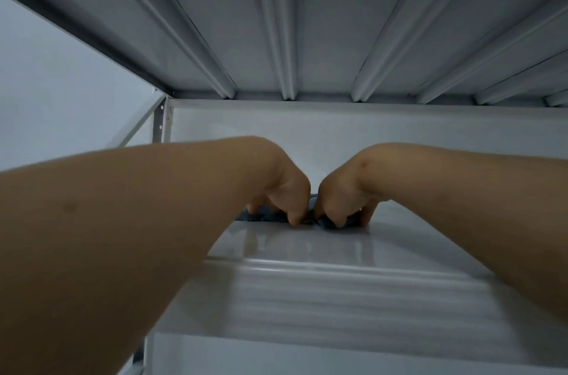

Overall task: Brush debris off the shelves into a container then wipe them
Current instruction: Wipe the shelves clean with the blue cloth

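1. Your left hand (284,190) and right hand (341,193) meet, fingers curled onto the blue cloth (264,216) beneath them on the shelf (276,245).
2. Press evenly; pull toward yourself in overlapping strokes.
3. Watch the edge.

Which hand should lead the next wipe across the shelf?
Probably either: left hand and right hand both grip the blue cloth side by side on the shelf. For the bare surface showing on the right, the right hand is nearer.
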Action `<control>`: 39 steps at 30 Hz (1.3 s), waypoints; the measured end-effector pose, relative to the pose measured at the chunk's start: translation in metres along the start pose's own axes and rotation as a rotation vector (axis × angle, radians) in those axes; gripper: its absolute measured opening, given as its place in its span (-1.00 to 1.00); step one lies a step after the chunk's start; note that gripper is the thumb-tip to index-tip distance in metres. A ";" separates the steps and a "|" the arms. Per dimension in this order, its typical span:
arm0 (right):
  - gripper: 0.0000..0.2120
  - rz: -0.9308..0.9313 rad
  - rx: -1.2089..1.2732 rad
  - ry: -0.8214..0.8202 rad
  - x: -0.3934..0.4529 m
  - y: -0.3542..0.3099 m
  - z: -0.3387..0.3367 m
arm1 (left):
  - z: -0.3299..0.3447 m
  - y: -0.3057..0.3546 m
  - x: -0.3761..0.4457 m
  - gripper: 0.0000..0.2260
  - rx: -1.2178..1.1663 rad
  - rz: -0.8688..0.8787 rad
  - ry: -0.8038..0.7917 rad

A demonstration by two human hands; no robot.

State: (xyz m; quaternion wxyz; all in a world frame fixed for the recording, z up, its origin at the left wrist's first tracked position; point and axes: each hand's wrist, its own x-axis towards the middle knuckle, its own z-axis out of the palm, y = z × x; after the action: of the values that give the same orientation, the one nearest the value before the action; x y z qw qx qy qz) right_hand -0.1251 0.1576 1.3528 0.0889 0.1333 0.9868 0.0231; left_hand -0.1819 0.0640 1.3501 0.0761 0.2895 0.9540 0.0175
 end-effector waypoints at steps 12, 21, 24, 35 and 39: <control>-0.67 -0.165 0.161 0.025 -0.046 0.006 -0.009 | -0.019 -0.007 -0.036 -0.68 -0.228 0.131 -0.091; -0.71 -0.077 0.029 0.052 -0.034 -0.010 -0.009 | -0.017 -0.006 -0.031 -0.63 -0.174 0.137 -0.056; -0.66 -0.020 0.015 0.044 -0.017 -0.010 -0.004 | -0.010 -0.007 -0.015 -0.59 -0.149 0.089 0.008; -0.65 -0.094 0.114 0.032 -0.036 -0.007 -0.009 | -0.017 -0.017 -0.031 -0.69 -0.246 0.119 -0.059; -0.74 -0.127 0.099 0.024 -0.049 -0.013 -0.014 | -0.022 -0.019 -0.042 -0.72 -0.275 0.157 -0.086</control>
State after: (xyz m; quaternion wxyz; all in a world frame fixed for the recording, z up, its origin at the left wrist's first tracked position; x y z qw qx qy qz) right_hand -0.0847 0.1313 1.3735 0.0719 0.0744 0.9942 -0.0297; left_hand -0.1614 0.0251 1.3761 0.1543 0.3506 0.9128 0.1414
